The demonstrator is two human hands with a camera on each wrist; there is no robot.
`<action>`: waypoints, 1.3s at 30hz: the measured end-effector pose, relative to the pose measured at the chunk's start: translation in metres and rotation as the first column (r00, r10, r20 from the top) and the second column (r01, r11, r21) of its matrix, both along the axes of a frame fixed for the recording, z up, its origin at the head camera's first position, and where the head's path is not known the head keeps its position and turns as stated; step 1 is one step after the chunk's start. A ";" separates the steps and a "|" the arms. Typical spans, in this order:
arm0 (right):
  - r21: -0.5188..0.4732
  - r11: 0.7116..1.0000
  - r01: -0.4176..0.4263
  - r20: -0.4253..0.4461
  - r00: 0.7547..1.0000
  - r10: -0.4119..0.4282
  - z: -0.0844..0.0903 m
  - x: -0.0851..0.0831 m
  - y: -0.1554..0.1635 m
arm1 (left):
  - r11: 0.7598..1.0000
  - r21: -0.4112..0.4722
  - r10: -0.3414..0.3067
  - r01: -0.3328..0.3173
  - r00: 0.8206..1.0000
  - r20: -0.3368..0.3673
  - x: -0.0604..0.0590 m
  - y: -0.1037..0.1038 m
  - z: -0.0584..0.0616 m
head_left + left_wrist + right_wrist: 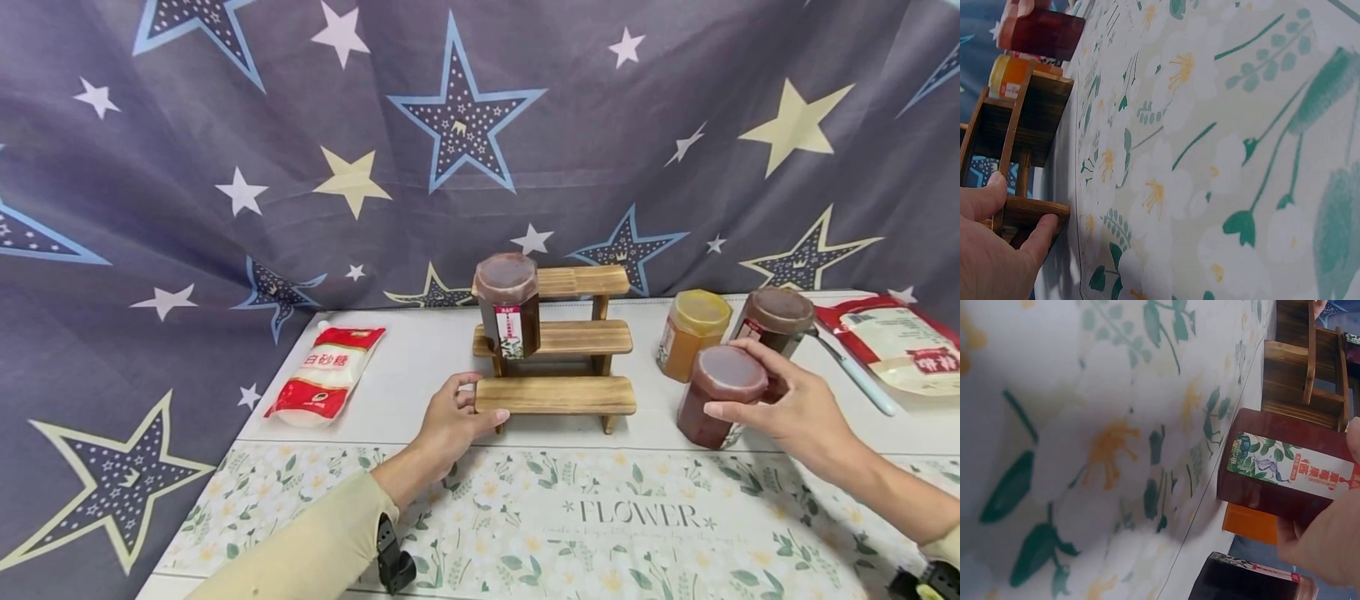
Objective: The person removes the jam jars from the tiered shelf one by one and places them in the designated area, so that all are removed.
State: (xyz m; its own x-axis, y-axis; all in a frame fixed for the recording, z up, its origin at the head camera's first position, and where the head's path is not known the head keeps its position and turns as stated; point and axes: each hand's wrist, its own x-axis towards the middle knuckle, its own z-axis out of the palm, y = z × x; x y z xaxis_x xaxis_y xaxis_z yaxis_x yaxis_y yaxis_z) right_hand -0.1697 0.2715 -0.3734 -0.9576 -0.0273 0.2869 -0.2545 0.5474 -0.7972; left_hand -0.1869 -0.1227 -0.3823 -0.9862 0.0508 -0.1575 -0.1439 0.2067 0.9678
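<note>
My left hand [448, 421] grips the left end of the lowest step of a small three-tier wooden rack [558, 395]; in the left wrist view, thumb and fingers lie on either side of the board [1038, 209]. A jar with dark contents [508, 321] stands at the left of the rack's middle step. To the right of the rack, my right hand [798, 408] holds a dark red jam jar [705, 408] near its lid, fingers and thumb on opposite sides. Its label [1291, 465] faces the right wrist camera. Whether its base touches the table I cannot tell.
Behind the held jar stand a yellow-lidded jar of orange contents [692, 333] and a dark jar [777, 315]. A utensil with a pale blue handle [862, 379] lies beside a red and white bag [892, 337]. A sugar bag [327, 375] lies at the left. A star-patterned curtain [285, 217] hangs behind.
</note>
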 end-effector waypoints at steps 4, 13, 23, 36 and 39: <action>0.013 1.000 -0.004 -0.017 1.000 0.004 0.000 0.001 0.000 | 1.000 0.008 0.000 0.000 1.000 -0.003 0.000 0.000 0.000; 0.075 0.997 -0.017 -0.063 0.998 0.021 -0.002 0.003 -0.001 | 1.000 0.019 -0.008 0.008 1.000 -0.003 0.000 0.000 -0.001; 0.129 0.988 -0.085 -0.142 0.984 0.104 -0.001 0.003 0.003 | 1.000 0.023 -0.001 0.001 1.000 0.003 0.000 0.001 0.001; 0.543 0.839 -0.032 -0.426 0.851 0.309 0.017 -0.005 -0.004 | 1.000 0.018 -0.008 0.008 1.000 0.007 0.000 0.001 0.002; 0.603 0.798 -0.008 -0.428 0.841 0.331 0.023 -0.008 -0.008 | 1.000 0.022 -0.010 0.009 1.000 0.007 0.000 0.001 0.003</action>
State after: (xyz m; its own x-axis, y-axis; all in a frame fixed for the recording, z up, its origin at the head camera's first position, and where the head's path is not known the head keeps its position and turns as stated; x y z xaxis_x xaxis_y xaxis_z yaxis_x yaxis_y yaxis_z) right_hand -0.1779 0.2631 -0.3508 -0.6502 -0.4833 0.5863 -0.6493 0.7542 -0.0983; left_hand -0.1865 -0.1214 -0.3797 -0.9845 0.0637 -0.1636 -0.1492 0.1871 0.9709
